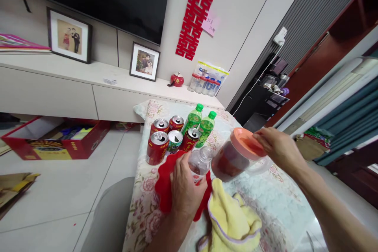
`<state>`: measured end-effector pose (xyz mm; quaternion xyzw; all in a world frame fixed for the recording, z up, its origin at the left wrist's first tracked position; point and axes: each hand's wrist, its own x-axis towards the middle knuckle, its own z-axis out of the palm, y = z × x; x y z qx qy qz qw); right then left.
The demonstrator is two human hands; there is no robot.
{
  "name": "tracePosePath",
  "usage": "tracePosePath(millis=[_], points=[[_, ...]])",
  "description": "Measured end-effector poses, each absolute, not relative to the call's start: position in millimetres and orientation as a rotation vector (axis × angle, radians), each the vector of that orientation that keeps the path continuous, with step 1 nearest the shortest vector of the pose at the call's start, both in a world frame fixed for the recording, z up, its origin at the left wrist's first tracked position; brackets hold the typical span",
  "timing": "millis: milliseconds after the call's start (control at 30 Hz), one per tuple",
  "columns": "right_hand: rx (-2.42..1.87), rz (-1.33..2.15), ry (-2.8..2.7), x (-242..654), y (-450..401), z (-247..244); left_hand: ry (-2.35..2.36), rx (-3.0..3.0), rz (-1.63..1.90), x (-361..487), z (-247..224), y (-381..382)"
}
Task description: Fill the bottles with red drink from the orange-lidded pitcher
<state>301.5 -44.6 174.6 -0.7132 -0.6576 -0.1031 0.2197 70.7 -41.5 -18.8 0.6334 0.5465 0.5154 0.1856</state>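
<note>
My left hand (183, 185) is wrapped round a clear plastic bottle (199, 162) with an uncapped mouth, above a red scalloped mat (165, 183). To its right stands a clear pitcher (228, 162) with dark reddish contents. My right hand (277, 147) pinches the edge of the pitcher's orange lid (246, 142), which sits at the pitcher's top; whether it is fastened I cannot tell. Just behind the bottle are several opened drink cans (156, 151) and two green-capped bottles (206, 128). A crumpled yellow cloth (233, 216) lies in front of the pitcher.
A flowered tablecloth (144, 208) covers the table. Behind it, a white cabinet (118, 104) carries framed photos (144, 62), a red pot (177, 80) and several red-lidded jars (198, 84). On the floor at left is a red box (79, 147).
</note>
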Motion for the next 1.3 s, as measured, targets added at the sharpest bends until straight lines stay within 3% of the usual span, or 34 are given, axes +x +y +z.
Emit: tracePosePath(millis=[67,233,367,900,1167,1300], points=[[-1.88,-0.154,-1.716,290.4,-54.5,174.8,1.539,1.781,1.462,70.9,-19.1,-40.8],[-1.56,0.823,-1.556,244.9,-69.2,145.3,1.516,1.757,1.451,70.3,-17.3,-41.2],[-1.525,1.116,-1.494,211.2,-62.8,130.7,1.505,1.717,1.425,69.5,-12.8,-42.6],[-1.576,0.803,-1.849,185.8,-27.6,126.0,1.495,1.703,1.418,69.0,-9.9,-45.3],[-1.486,0.411,-2.349,189.9,-32.4,140.5,1.503,1.723,1.402,70.2,-14.0,-43.5],[-1.368,0.427,-2.474,195.2,-30.4,146.0,1.5,1.764,1.406,70.5,-17.1,-43.9]])
